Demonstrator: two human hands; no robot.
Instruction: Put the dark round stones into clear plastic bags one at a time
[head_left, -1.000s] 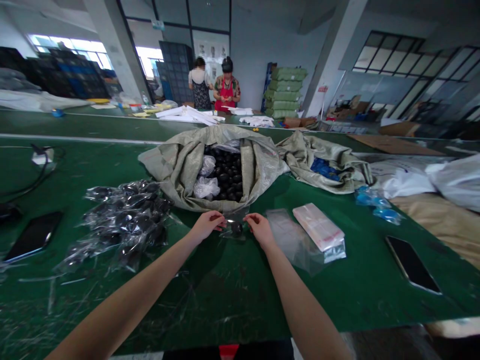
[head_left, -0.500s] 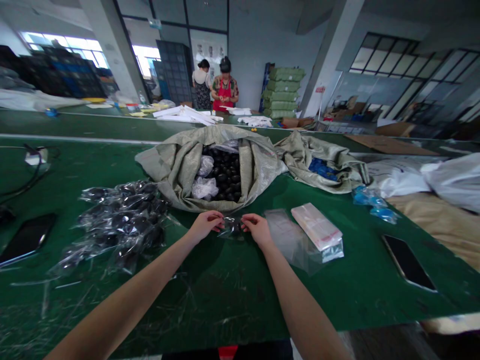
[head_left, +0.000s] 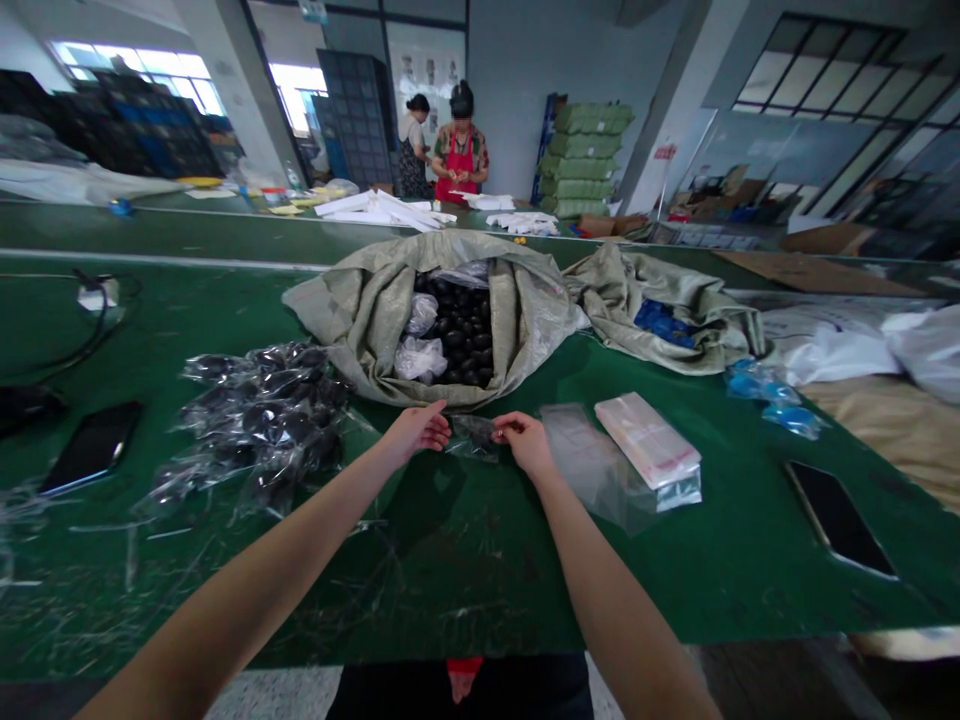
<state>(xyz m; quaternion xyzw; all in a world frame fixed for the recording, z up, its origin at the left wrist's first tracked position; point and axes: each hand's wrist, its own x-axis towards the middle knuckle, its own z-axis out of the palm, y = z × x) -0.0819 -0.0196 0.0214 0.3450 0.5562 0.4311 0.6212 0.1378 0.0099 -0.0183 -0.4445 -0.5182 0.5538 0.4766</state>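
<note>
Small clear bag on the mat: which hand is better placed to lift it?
Right, probably. The right hand has its fingertips at the edge of the small clear bag and seems to pinch it, while the left hand lies open beside the bag and does not appear to grip it.

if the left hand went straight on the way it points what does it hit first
The left hand would likely meet the woven sack first, though depth is unclear

I can't read any text from here; the small red-and-white sign (head_left: pixel 664 152) on the far white pillar (head_left: pixel 686 110) is too small to make out.
</note>
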